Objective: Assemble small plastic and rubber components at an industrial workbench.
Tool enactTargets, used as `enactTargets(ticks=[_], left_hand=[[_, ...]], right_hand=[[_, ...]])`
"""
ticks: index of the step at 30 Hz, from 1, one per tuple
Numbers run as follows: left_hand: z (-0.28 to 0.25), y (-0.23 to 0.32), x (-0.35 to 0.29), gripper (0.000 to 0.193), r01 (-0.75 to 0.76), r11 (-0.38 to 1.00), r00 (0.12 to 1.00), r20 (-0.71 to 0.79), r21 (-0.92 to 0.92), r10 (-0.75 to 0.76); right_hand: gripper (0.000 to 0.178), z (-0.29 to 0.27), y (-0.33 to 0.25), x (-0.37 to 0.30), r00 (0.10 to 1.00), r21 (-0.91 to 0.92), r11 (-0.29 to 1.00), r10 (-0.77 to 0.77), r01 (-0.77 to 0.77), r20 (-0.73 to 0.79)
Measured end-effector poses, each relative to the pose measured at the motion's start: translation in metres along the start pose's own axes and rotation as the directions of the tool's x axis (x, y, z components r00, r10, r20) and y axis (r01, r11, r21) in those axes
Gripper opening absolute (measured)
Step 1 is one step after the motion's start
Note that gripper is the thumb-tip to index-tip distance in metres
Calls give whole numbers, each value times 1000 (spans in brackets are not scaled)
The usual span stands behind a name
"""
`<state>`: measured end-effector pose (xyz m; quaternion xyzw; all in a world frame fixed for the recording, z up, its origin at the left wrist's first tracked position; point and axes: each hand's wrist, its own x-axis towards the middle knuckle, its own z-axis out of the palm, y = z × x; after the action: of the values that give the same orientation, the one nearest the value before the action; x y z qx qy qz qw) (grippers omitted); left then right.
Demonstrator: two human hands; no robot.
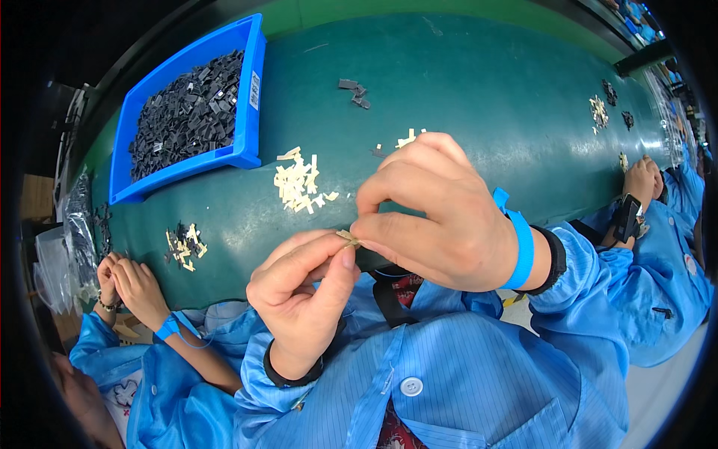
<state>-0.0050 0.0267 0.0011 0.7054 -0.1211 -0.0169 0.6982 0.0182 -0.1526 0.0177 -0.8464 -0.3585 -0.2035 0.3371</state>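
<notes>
Two hands meet over one small tan piece [348,237], located at the fingertips, above the near edge of the green table [479,90]. Left hand [303,288]: thumb and forefinger clamped on the piece. Right hand [441,213]: thumb and forefinger tips together, closed on its right end. The long axis, partly covered, appears to slant from upper left to lower right, the upper-left end pointing toward the cream heap. One blue strap [521,251] encircles the right wrist. Beyond the fingers: one cream heap [297,182], its pieces overlapping and uncountable; one smaller cream scatter [406,140], partly hidden by the right hand; and about three dark pieces [354,93] in a cluster. To the left: one mixed cream-and-dark pile [185,245] and one blue bin [250,112] of uncountable dark parts. Outermost: two co-workers, one on each side.
</notes>
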Motion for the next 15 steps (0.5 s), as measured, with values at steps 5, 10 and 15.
enactTargets(ticks=[5,10,15], left_hand=[[-1,0,-2,11,-97,982,995,11,162,96],[-7,0,-6,12,-116,970,993,40,212,111],[-25,1,-15,7,129,983,992,18,-127,-128]], right_hand=[[18,1,-3,0,996,-45,998,-47,50,81],[13,10,-1,6,994,40,998,-55,51,98],[5,12,24,23,988,318,937,129,-148,81]])
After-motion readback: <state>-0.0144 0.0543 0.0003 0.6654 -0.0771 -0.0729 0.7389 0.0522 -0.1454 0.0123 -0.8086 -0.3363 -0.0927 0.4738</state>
